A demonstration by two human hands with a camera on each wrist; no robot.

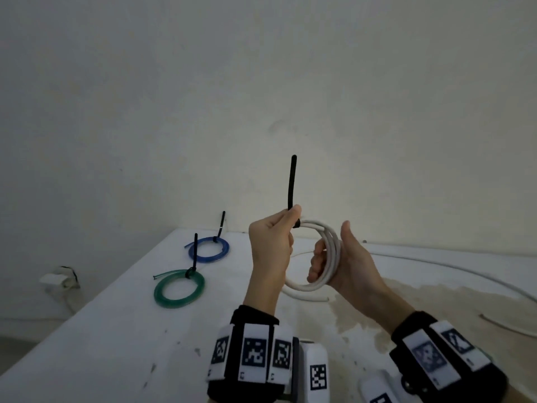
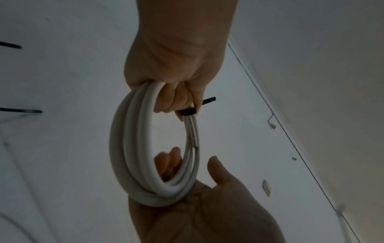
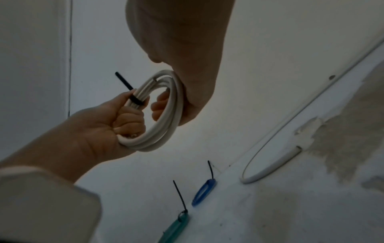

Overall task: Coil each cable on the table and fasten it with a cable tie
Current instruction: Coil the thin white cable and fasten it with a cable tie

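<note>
**White coil held up in both hands, tie looped round it**

Held above the table [image 1: 87, 330], between the two hands: the white cable coil [image 1: 329, 257], several turns gathered into one ring and lifted clear of the surface. Wrapped round the turns at the ring's upper left: a black cable tie [image 1: 291, 184], its free tail standing straight up past the fingers.

Left hand [image 1: 271, 242]: curled tight on the coil at the tie, thumb and forefinger pinching at the base of the tail, the other fingers folded round the bundled turns, as seen plainly from the right wrist view [image 3: 116, 118].

Right hand [image 1: 345, 263]: palm turned toward the coil, fingers hooked through the ring and round its right side, thumb sticking up free of the cable. Same grip seen from the left wrist view [image 2: 199, 212], with the ring resting in the palm and fingertips showing inside it.

Lying flat on the table, well to the left: a blue coil [image 1: 208, 248] nearer the wall and a green coil [image 1: 179, 287] closer in, each already cinched with a black tie whose tail stood upright.

Trailing over the right side of the table: a loose white cable [image 1: 453, 269], uncoiled, curving away toward the edge.
</note>
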